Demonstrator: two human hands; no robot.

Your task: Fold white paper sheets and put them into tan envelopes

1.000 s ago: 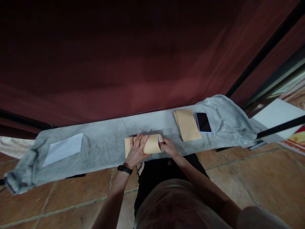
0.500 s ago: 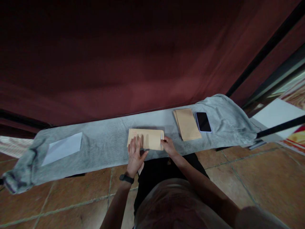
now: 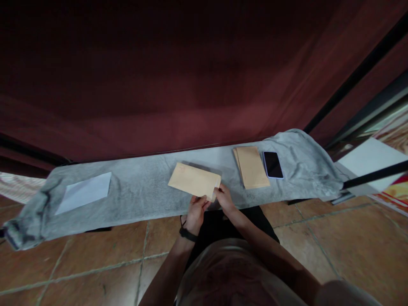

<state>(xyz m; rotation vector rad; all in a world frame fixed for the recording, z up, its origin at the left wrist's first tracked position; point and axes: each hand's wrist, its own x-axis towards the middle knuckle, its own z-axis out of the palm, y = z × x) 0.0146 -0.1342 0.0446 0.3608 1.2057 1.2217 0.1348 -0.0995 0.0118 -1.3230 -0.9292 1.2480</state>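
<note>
A tan paper envelope (image 3: 194, 180) with faint red print at its left end is tilted over the grey cloth, its right end toward me. My left hand (image 3: 196, 212) grips its near edge with thumb and fingers, close to the right end. At the right end my right hand (image 3: 223, 197) pinches the envelope by its opening, where a strip of white shows. Whether that white is paper inside or part of the flap, I cannot tell.
A grey cloth (image 3: 140, 182) covers the long narrow bench. White paper (image 3: 86, 192) lies at the left. A small stack of tan envelopes (image 3: 253, 166) and a dark-screened phone (image 3: 273, 165) lie on the right. A dark red curtain (image 3: 191, 106) hangs behind.
My left hand has moved right, from lying flat on the envelope to gripping its near edge. The envelope has turned, its left end swinging away from me. My right hand keeps its hold.
</note>
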